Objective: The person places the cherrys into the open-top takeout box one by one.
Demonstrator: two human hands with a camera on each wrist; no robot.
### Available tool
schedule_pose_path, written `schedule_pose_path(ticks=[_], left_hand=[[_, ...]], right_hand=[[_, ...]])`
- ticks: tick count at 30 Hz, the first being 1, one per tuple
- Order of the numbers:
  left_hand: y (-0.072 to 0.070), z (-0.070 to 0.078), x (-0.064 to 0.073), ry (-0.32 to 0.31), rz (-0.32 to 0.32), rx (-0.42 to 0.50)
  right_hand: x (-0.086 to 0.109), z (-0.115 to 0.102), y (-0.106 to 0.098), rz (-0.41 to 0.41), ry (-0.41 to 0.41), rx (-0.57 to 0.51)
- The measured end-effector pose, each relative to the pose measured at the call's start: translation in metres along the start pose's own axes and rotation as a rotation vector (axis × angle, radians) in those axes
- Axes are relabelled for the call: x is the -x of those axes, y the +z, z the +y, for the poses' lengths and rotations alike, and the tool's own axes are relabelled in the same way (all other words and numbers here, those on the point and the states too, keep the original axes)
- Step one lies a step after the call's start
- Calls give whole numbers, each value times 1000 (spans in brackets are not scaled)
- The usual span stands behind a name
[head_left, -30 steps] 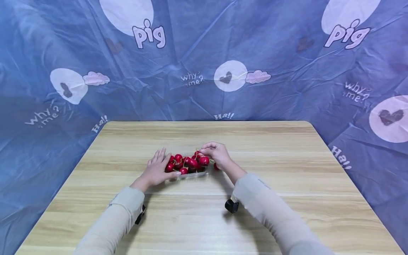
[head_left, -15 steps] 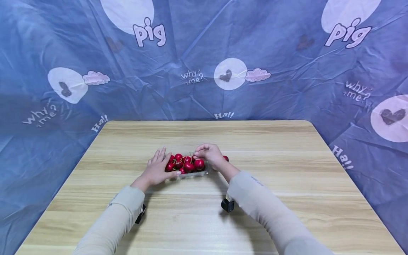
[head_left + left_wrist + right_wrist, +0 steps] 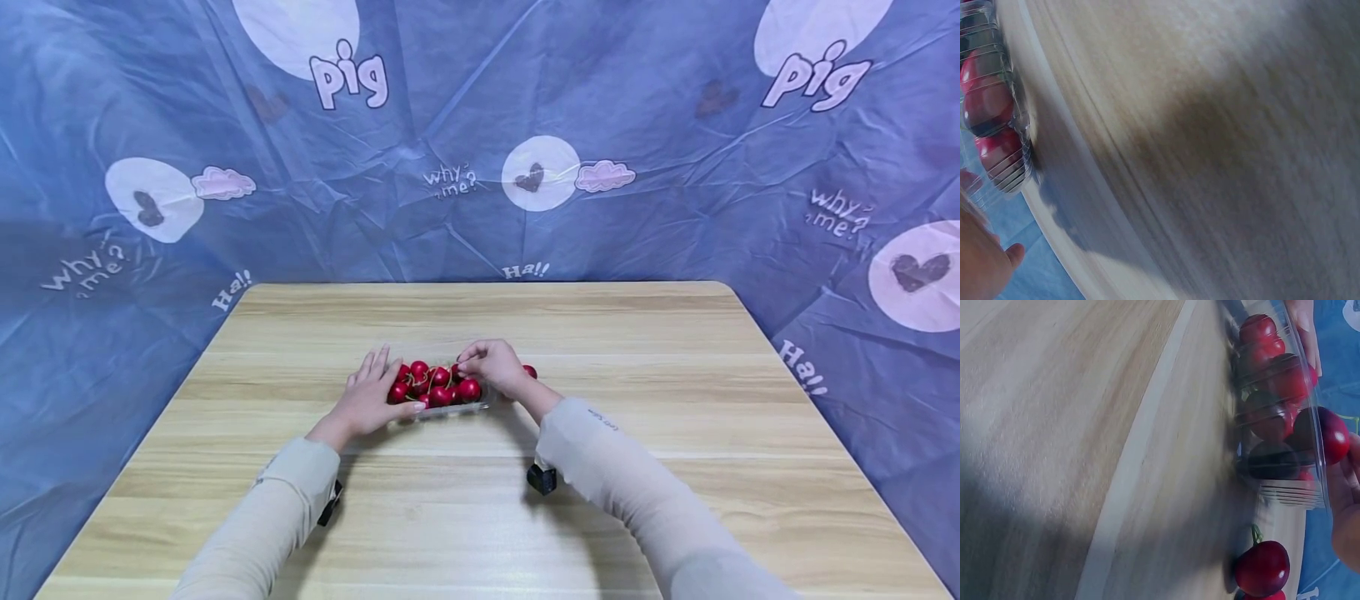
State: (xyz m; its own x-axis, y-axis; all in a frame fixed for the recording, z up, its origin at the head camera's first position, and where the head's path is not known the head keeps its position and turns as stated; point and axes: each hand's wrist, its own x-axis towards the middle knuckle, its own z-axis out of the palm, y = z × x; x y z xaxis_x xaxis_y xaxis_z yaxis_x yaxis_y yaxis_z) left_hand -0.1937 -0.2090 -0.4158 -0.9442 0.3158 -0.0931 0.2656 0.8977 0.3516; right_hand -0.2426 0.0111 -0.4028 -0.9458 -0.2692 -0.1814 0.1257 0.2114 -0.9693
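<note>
A clear plastic box (image 3: 450,410) of red cherries (image 3: 441,397) sits on the table, its ribbed walls showing in both wrist views. My left hand (image 3: 366,402) rests on the box's left end with fingers spread and the thumb along the front side. At the right end, my right hand (image 3: 495,367) reaches over the rim and pinches a cherry (image 3: 455,372), mostly hidden by the fingertips. In the right wrist view, another cherry (image 3: 1334,436) rises above the rim beside the right fingers (image 3: 1339,487).
Loose cherries (image 3: 1262,569) lie on the table beyond the box's right end; one cherry (image 3: 530,371) peeks out behind the right wrist in the head view. The wooden table (image 3: 450,517) backs onto a blue printed cloth (image 3: 420,225).
My right hand has moved left and lowered its cherry among the others, and some cherries in the box have shifted. A loose cherry shows farther right. The left hand stays put.
</note>
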Motion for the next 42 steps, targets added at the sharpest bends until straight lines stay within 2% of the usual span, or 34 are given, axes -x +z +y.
schedule_pose_path(ticks=[8,17,25,42], left_hand=[[0,0,-1,-2,-2,-1],[0,-2,-2,3,-3,-2],[-4,-4,-3,12,-11,14],[-3,-5,-5,2,-10,8]], right_hand=[[1,-1,-1,7,-17,26],[-2,-6,-5,0,12,41],[-5,-13,-21,-42,23,-11],[-14,-4,-60,-32,9,-65]])
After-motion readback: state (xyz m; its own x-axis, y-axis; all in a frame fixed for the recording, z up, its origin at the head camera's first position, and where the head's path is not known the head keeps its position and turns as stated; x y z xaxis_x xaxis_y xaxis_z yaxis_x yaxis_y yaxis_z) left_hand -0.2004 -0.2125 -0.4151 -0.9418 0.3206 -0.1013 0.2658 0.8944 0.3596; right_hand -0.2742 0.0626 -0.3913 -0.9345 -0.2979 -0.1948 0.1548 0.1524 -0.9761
